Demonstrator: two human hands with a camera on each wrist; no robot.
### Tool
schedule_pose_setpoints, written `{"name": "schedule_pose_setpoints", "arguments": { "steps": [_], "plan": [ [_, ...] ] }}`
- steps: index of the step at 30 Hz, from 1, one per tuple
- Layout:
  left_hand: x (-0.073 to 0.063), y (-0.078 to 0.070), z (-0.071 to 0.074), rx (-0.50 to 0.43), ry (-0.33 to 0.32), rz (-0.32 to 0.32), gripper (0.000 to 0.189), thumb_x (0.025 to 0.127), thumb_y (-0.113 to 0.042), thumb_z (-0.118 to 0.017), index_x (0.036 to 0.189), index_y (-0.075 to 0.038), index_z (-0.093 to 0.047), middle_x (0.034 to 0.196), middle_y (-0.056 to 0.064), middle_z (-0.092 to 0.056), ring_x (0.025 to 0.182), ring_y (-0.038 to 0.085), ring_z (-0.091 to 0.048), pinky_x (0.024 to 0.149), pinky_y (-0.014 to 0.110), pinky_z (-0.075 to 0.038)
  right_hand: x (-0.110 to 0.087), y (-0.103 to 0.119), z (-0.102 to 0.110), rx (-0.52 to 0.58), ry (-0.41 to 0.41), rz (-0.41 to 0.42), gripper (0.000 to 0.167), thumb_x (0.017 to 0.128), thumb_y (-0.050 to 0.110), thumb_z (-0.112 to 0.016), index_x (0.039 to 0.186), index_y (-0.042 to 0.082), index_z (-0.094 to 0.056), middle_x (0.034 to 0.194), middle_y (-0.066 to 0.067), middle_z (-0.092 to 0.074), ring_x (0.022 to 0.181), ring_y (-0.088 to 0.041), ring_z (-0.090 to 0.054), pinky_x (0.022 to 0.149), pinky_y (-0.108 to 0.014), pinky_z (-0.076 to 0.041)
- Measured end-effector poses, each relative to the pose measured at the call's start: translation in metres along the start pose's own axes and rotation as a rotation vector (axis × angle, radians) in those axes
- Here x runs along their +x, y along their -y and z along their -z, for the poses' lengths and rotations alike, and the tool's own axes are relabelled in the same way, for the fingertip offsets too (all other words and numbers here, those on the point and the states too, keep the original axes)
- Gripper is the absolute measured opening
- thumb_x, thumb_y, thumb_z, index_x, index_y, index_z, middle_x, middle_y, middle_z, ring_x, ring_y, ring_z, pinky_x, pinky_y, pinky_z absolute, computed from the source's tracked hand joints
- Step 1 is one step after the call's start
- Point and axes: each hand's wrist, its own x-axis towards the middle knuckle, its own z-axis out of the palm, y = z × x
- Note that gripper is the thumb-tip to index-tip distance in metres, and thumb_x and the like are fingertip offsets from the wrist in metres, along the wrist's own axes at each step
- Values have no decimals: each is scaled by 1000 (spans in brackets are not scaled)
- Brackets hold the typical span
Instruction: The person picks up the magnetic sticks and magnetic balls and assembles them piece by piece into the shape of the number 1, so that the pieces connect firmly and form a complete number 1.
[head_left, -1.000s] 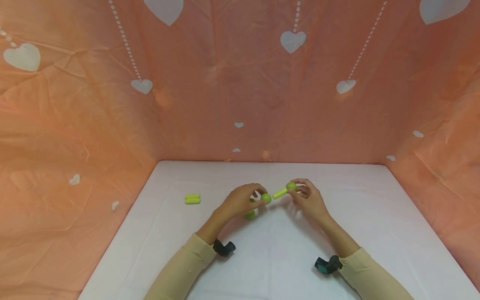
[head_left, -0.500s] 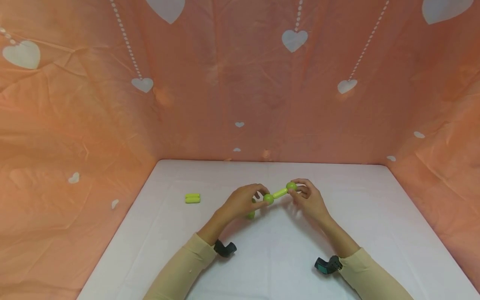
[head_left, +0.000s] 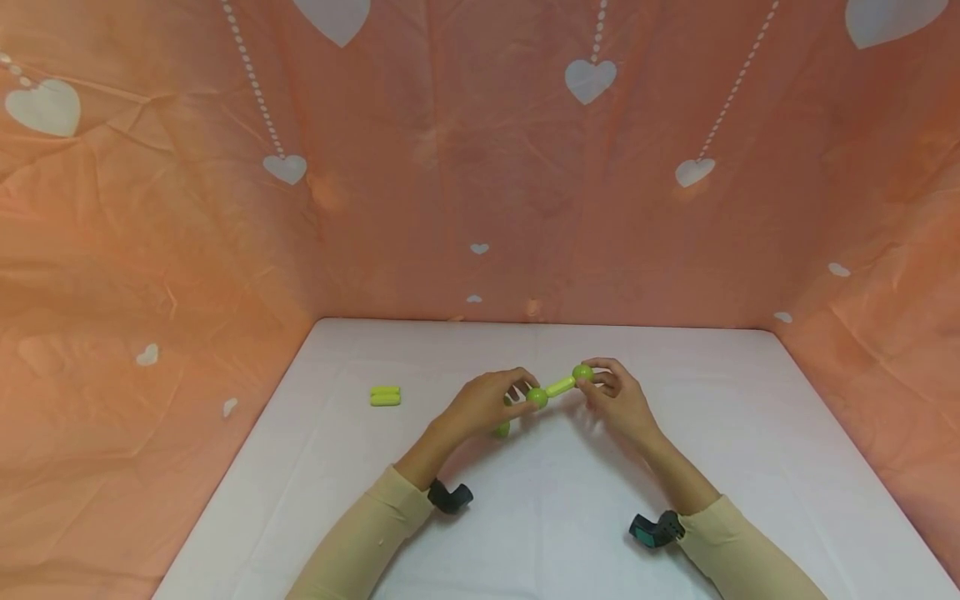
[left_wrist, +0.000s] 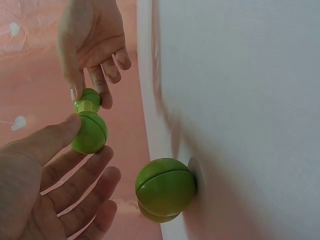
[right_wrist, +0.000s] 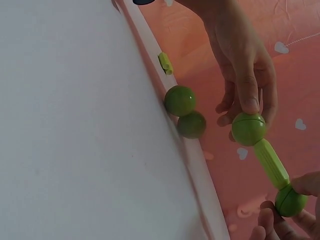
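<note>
Raised over the table, a yellow-green rod bridges two green balls. My left hand pinches the left ball between thumb and fingers. At the upper right end, the thumb and fingers of my right hand grip the other green ball. In the right wrist view the faceted rod meets a ball at each end. Two more green balls, one beside the other, rest on the table; my left hand partly hides them in the head view.
Two yellow-green rods lie side by side on the white table, left of my left hand. An orange cloth with white hearts stands behind the table and at both sides. Each wrist wears a black camera mount.
One second ago a gap separated the left ball from the rod's end. My left hand has moved slightly right, and ball and rod now meet. The right hand has stayed still.
</note>
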Motion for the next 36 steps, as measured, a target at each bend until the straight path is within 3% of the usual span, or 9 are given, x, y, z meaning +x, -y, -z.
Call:
{"name": "schedule_pose_setpoints", "arguments": {
  "steps": [9, 20, 29, 36],
  "plan": [
    [0, -1, -1, 5, 4, 18, 33, 101, -40, -77, 129, -24, -71, 113, -7, -76, 100, 10, -69, 87, 35, -56, -1, -1, 1, -97, 17, -48, 37, 106, 16, -70, 138, 1, -59, 114, -31, -71, 71, -22, -67, 57, -30, -55],
    [0, -1, -7, 10, -4, 31, 33, 101, -36, -78, 129, -21, -71, 116, -6, -77, 94, 6, -68, 82, 32, -55, 0, -1, 2, -232, 43, -95, 39, 106, 21, -71, 136, 0, -60, 97, -25, -72, 65, -24, -65, 56, -28, -50],
    [0, -1, -17, 43, -21, 52, 30, 100, -34, -78, 126, -21, -72, 116, -6, -78, 95, 11, -69, 80, 35, -54, 0, -5, 1, -319, 71, -145, 39, 105, 19, -70, 136, -2, -60, 97, -17, -75, 74, -17, -62, 62, -27, -49],
    [0, -2, -19, 63, -24, 76, 30, 100, -35, -79, 126, -21, -72, 115, -6, -77, 99, 13, -70, 82, 36, -54, 0, -8, 0, -316, 73, -143, 40, 104, 16, -70, 136, -4, -59, 98, -16, -76, 78, -16, -65, 63, -26, -51]
  ]
}}
